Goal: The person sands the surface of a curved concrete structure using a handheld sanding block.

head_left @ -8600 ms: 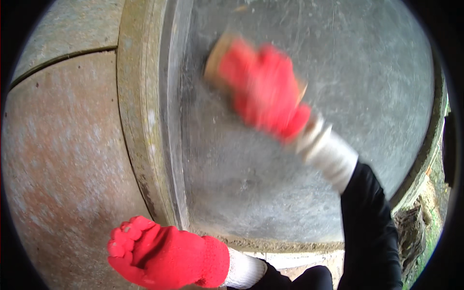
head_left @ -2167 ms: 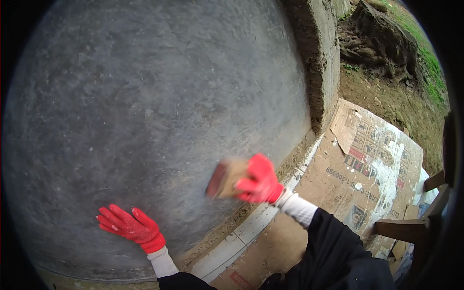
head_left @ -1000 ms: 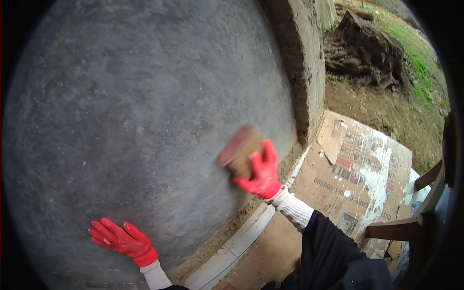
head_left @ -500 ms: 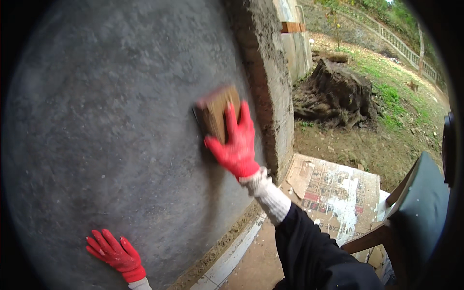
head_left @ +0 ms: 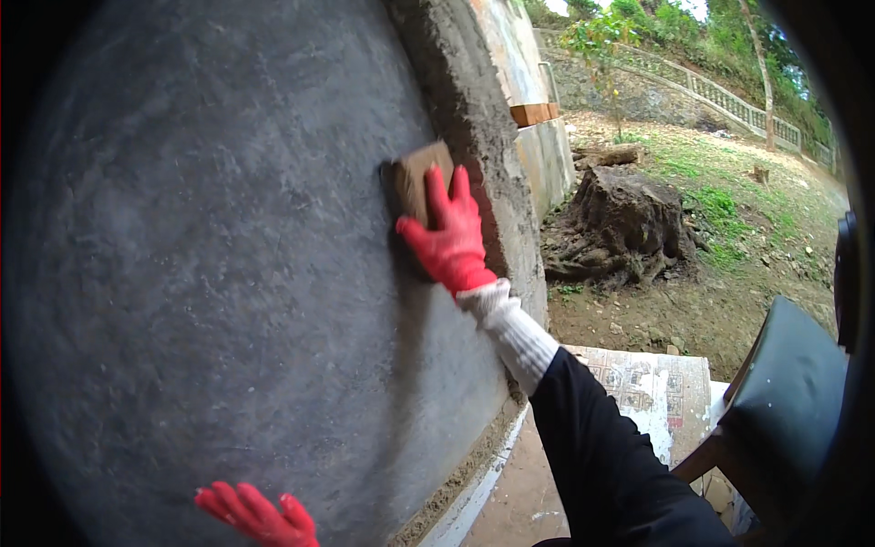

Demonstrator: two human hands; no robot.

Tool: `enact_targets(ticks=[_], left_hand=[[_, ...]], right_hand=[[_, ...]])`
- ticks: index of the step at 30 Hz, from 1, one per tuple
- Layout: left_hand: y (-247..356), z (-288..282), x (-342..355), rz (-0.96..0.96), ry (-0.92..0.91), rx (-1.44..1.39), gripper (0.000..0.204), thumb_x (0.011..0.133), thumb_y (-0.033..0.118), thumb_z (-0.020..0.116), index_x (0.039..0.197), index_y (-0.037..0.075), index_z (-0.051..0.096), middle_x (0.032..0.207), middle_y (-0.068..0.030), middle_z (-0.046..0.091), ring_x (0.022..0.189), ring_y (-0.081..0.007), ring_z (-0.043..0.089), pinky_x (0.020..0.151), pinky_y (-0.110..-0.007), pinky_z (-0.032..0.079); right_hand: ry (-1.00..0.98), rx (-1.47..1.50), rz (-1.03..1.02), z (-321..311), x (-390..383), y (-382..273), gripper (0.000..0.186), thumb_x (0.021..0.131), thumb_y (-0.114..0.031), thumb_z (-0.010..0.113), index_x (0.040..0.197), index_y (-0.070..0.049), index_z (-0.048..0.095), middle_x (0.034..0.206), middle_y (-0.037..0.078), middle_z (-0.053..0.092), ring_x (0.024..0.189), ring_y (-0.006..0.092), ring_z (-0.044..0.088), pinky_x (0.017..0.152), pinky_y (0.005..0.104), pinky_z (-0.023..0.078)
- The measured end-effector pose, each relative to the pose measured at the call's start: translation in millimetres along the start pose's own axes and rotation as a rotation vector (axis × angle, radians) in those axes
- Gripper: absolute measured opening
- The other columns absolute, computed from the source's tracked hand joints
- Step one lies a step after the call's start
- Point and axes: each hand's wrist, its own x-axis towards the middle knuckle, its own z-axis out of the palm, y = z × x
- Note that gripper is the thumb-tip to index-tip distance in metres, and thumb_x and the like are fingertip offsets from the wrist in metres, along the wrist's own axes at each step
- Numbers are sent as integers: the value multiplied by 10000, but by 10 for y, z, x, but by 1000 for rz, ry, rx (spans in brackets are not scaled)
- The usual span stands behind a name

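My right hand (head_left: 447, 232), in a red coated glove, grips a brown wooden-looking block (head_left: 421, 182) and holds it against the dark grey wall (head_left: 228, 255). A thin dark layer shows along the block's left edge. The thumb is on the lower left of the block and the fingers lie over its face, close to the wall's right-hand edge. Low in the picture is my left hand (head_left: 260, 518), also red-gloved, with its fingers apart and nothing in it. It is in front of the wall; whether it touches the surface, I cannot tell. The lower frame edge cuts off its wrist.
A rough cement edge (head_left: 474, 118) borders the wall on the right. Below lies stained cardboard (head_left: 638, 383), beside a chair with a dark green pad (head_left: 788, 383). Outside are a tree stump (head_left: 629, 223), a sloping grassy yard and a pale railing (head_left: 720, 96).
The view has tilted upward. My right hand has moved the block up the wall and nearer its right edge. My left hand appears lower and farther right in the picture.
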Motion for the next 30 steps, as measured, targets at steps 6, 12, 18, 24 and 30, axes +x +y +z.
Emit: enact_targets(ticks=[6,12,18,24,30], left_hand=[[411,370,118,20,-219,-114,553,889,326,581,1338,29,451,1460,-210,367,1362,-499,272,1101,-673,199],[411,633,367,126,-360,-109,499,800,342,667,1196,57,567,1363,-143,468,1316,-477,331,1092,-683,203],[436,583,370,205,-444,116,467,798,390,626,1153,90,579,1264,-104,492,1205,-454,399,1045,-685,227],[390,554,424,179,-447,81,393,785,366,625,1063,94,569,1185,-102,492,1111,-431,427,971,-658,283],[480,644,466,170,-481,53,394,793,374,620,1082,110,568,1192,-96,496,1122,-426,428,976,-670,276]], right_hand=[[-156,39,-67,31,-1978,730,943,673,-382,814,1432,-66,352,1456,389,233,1307,554,339,1047,555,371],[-366,31,-120,-335,-2491,982,907,616,-420,839,1342,-44,447,1417,428,255,1210,572,410,989,572,397],[-51,38,-175,6,539,107,746,687,-372,763,1338,-129,490,1455,332,299,1099,480,504,935,499,451],[-12,54,-151,82,295,104,699,698,-348,757,1304,-95,517,1403,323,364,1084,468,519,883,498,466],[-322,41,-269,-282,-1872,1098,851,607,-393,836,1306,-63,483,1367,395,330,1141,554,468,932,608,422]])
